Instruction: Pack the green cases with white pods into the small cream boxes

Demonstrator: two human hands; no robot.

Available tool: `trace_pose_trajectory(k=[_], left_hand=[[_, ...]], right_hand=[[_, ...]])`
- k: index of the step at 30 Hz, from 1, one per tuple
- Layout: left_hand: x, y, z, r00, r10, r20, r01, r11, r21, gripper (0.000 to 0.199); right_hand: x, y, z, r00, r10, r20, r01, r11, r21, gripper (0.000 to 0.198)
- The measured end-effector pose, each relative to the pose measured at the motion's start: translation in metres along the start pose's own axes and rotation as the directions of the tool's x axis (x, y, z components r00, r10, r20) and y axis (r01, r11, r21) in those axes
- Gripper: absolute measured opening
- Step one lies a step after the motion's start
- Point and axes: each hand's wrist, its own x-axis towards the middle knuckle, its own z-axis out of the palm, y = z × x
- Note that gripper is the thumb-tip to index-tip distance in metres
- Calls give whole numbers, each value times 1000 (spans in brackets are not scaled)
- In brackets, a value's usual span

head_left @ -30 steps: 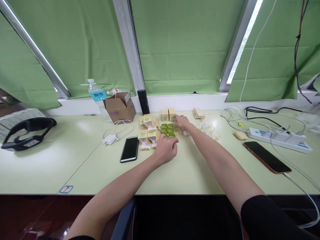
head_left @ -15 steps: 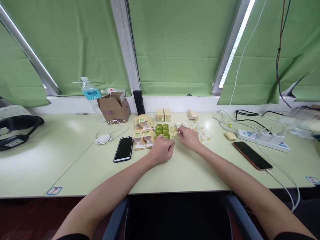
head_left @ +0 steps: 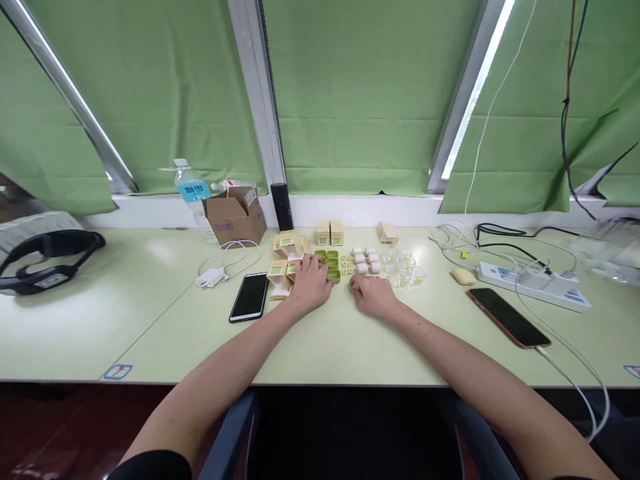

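Open tabletop (head_left: pixel 350 347) between the forearms (head_left: pixel 245 353), pinkish pieces (head_left: pixel 361 269) as obstacles beyond the right hand (head_left: pixel 374 295)

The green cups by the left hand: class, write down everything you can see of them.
The green cups are small, squarish and olive green, with open tops and a smooth look like plastic. They stand upright in a close block on the pale table. The left hand lies over the block's left side and hides part of it; whether it touches them cannot be told. Small yellowish pieces lie just to the right.
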Motion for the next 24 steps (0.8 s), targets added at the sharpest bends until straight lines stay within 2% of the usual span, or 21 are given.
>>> trace_pose_trajectory(k=[12, 20, 24], left_hand=[[0, 7, -5, 998, -6, 65, 1, 997, 80, 34], [-6, 7, -7, 998, 53, 20, -53, 998, 30, 36], [-8, 8, -8, 996, 86, -2, -86, 996, -14, 35]], right_hand=[[2, 4, 1, 1000, -26, 17, 25, 999, 32, 25], [2, 6, 3, 999, -50, -10, 51, 998, 42, 28], [1, 5, 4, 997, -73, -35, 72, 997, -34, 34]])
